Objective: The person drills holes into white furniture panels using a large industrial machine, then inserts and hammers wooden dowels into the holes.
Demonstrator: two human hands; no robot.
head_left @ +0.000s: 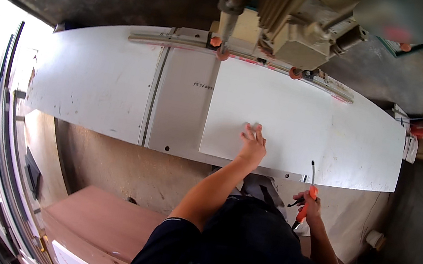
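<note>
With the left hand (252, 146) spread flat on the white panel (302, 128) lying on the worktop (95, 83), and the right hand (310, 203) clamped on an orange air gun (307, 197), steady pressure likely keeps the panel square.

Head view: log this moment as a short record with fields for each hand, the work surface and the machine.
left hand: flat, palm down on the white panel
right hand: grips an orange-handled air blow gun, nozzle up
work surface: white saw table bearing the panel
machine: beige saw head on a rail at the far edge
below: brown boards stacked on the floor
</note>
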